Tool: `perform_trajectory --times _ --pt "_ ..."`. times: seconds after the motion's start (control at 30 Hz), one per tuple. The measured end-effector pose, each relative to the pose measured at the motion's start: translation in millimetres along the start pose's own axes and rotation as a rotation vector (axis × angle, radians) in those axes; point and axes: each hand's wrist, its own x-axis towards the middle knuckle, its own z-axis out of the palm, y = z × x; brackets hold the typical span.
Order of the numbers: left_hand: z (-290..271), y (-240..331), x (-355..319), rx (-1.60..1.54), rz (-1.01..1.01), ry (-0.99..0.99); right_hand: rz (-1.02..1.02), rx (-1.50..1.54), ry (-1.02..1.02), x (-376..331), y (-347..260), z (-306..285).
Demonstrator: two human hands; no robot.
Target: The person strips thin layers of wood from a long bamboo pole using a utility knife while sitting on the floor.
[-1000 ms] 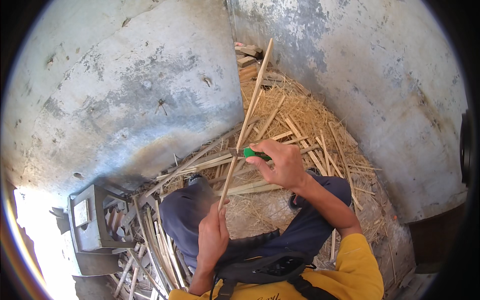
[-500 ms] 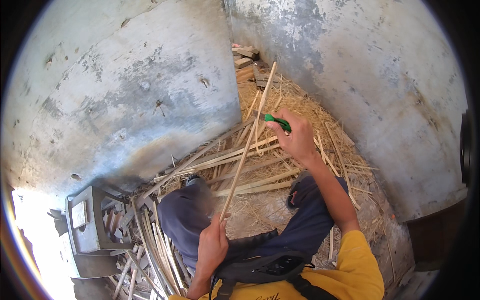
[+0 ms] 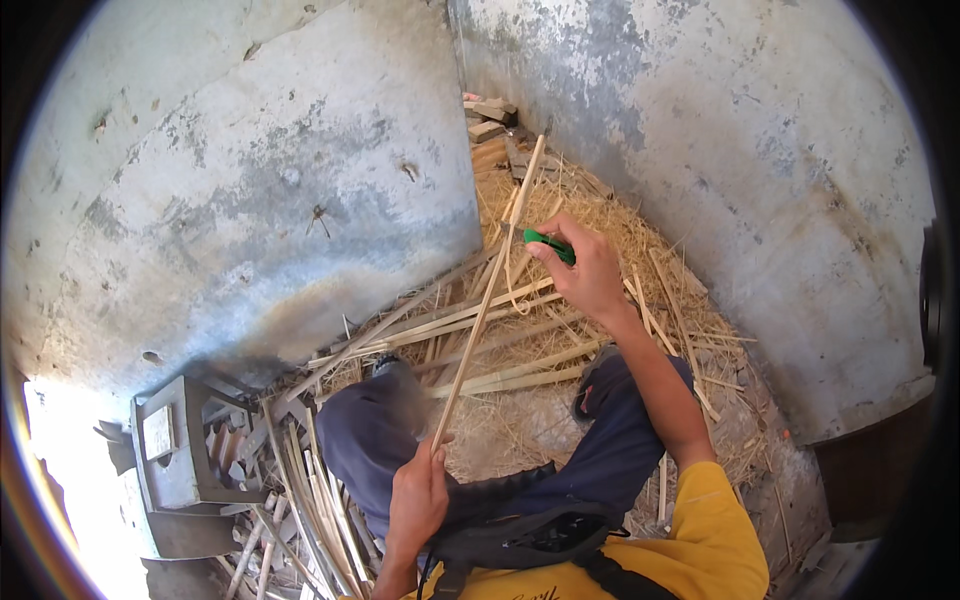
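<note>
A long, pale bamboo strip [image 3: 484, 310] slants up and away from my left hand [image 3: 418, 500], whose fingers are wrapped round its lower end. My right hand [image 3: 588, 268] grips a green-handled utility knife [image 3: 552, 246]. Its blade meets the strip in the upper part, partly hidden against it. Below the blade a thin shaving [image 3: 516, 290] hangs from the strip and curls at its end. The strip's far tip stands free in the air, near the corner of the walls.
Loose bamboo strips [image 3: 520, 378] and straw-like shavings [image 3: 610, 215] cover the floor ahead. More strips [image 3: 325, 500] lie at the left beside a grey box-like frame [image 3: 185, 440]. Worn plaster walls [image 3: 330, 130] meet ahead, with bricks [image 3: 488, 120] in the corner. My knees are either side.
The strip's far end has tipped slightly left and lower. My right hand with the knife has shifted a little left, and the hanging shaving now curls more.
</note>
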Motion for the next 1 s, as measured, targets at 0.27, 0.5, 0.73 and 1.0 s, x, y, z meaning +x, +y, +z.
perform_trajectory --times 0.27,0.5,0.73,1.0 --pt "-1.5 1.0 1.8 -0.097 -0.048 -0.058 0.650 0.977 -0.398 -3.2 19.6 -16.2" --pt "0.0 5.5 10.3 -0.041 0.025 0.067 0.027 0.249 -0.609 -10.5 39.4 -33.0" --pt "-1.0 -2.3 11.3 -0.017 -0.009 0.166 0.482 0.122 -0.128 -3.0 36.5 -43.2" --pt "9.7 -3.9 12.2 -0.011 0.047 0.180 0.302 0.406 -0.084 -9.8 -5.3 -8.0"
